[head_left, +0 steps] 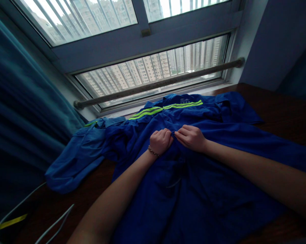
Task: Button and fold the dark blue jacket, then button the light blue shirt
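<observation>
L hand (pixel 161 140) & R hand (pixel 191 137) pinch blue shirt (pixel 193 189) front; fingertips nearly touching.

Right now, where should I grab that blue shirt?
Probably the front opening at mid-chest, from above on the near side. The blue shirt lies flat, collar toward the window, and the cloth there bunches into a ridge that the left hand and right hand pinch.

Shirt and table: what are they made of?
Shirt: soft woven cloth, matte blue; it creases and bunches where the left hand and right hand pinch it. Its stripes: brighter yellow-green tape, perhaps reflective. Table: likely dark wood or veneer, smooth with a faint sheen; which one cannot be told.
</observation>
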